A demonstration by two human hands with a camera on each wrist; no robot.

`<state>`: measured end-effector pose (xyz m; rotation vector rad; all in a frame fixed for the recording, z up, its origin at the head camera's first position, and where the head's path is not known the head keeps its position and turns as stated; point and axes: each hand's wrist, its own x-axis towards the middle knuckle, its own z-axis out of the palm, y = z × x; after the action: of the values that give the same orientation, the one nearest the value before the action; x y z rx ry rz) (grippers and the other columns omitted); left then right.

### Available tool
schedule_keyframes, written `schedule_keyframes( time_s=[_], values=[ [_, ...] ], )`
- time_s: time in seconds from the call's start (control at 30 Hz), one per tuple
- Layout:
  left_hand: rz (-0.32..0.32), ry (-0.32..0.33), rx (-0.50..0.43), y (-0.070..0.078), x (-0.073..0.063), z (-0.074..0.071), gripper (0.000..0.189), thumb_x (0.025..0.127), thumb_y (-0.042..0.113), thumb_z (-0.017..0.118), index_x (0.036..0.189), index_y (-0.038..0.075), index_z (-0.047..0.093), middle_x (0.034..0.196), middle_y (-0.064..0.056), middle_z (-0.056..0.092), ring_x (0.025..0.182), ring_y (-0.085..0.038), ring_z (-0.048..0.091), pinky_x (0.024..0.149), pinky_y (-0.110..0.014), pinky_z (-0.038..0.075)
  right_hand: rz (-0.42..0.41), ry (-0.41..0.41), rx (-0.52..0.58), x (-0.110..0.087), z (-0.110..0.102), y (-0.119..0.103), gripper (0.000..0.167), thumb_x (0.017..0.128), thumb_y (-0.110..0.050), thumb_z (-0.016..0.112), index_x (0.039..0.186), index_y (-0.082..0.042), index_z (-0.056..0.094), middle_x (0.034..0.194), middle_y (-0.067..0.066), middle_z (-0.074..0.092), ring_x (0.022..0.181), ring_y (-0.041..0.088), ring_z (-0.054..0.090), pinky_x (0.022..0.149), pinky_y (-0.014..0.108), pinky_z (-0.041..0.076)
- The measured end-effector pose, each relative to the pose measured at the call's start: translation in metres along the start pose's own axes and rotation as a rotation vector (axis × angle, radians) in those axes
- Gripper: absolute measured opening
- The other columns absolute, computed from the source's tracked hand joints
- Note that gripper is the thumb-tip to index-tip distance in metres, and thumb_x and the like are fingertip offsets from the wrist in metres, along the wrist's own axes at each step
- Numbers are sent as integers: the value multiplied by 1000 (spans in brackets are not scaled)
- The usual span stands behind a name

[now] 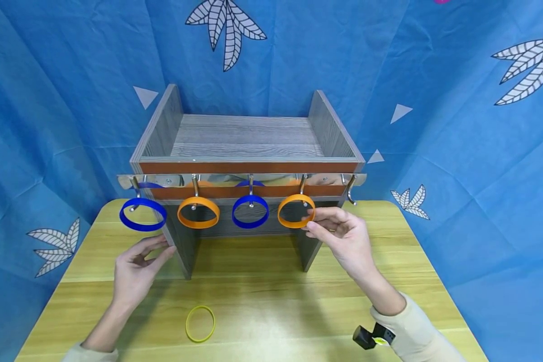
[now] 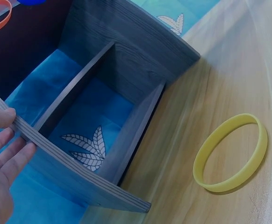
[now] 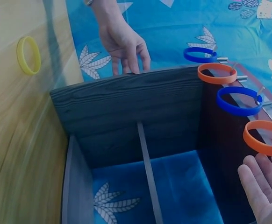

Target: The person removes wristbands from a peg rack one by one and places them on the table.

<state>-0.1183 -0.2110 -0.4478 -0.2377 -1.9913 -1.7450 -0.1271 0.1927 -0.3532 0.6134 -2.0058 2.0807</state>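
Note:
A grey wood-grain shelf (image 1: 249, 136) stands on the table, with a shiny hook rail (image 1: 271, 179) across its front. From the rail hang an orange wristband (image 1: 296, 226), a blue wristband (image 1: 250, 225), another orange wristband (image 1: 198, 225) and, leftmost, another blue wristband (image 1: 142, 228). My right hand (image 1: 346, 241) pinches the right side of the rightmost orange wristband, thumb toward me and fingers beneath and behind. The left hand (image 1: 133, 274) holds the front edge of the left side panel (image 2: 84, 161) between thumb and fingers, below the leftmost blue wristband.
A yellow wristband (image 1: 187, 324) lies on the wooden table (image 1: 253, 322), in front of the shelf. The rightmost hook (image 1: 350, 191) carries no band. Blue cloth (image 1: 72, 75) with leaf prints surrounds the table at the back and sides. A small black device (image 1: 364, 338) is strapped at the right wrist.

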Motion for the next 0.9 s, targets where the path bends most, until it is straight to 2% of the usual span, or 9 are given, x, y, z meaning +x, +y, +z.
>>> schedule_keyframes(
  time_s=[0.13, 0.37, 0.6, 0.9],
  values=[
    [-10, -1, 9, 1, 0, 0, 27, 82, -26, 72, 107, -15, 72, 103, 18, 80, 95, 3, 77, 78, -14, 65, 5, 5, -7, 0, 0, -1, 28, 95, 11, 68, 115, -7, 75, 107, -8, 80, 89, 10, 80, 79, 28, 70],
    [-27, -1, 45, 1, 0, 0, 27, 83, -23, 74, 108, -13, 73, 103, 20, 79, 95, 4, 76, 77, -13, 65, -18, 4, 10, -1, 0, -4, 24, 96, 13, 67, 117, 3, 72, 108, -4, 79, 90, 10, 80, 79, 28, 70],
    [-20, 6, 68, 3, 0, 0, 26, 83, -22, 74, 107, -13, 73, 102, 22, 79, 95, 4, 76, 75, -12, 65, -20, 12, 59, -3, 0, -8, 28, 97, 13, 65, 116, -4, 74, 109, -3, 80, 89, 12, 81, 79, 31, 71],
    [-42, 8, 50, 4, -1, 0, 25, 83, -23, 73, 107, -14, 73, 102, 22, 79, 95, 5, 76, 77, -12, 65, -2, 40, 75, -6, 1, -17, 28, 96, 14, 65, 114, -5, 74, 107, -3, 81, 88, 14, 81, 78, 32, 71]
  ],
)
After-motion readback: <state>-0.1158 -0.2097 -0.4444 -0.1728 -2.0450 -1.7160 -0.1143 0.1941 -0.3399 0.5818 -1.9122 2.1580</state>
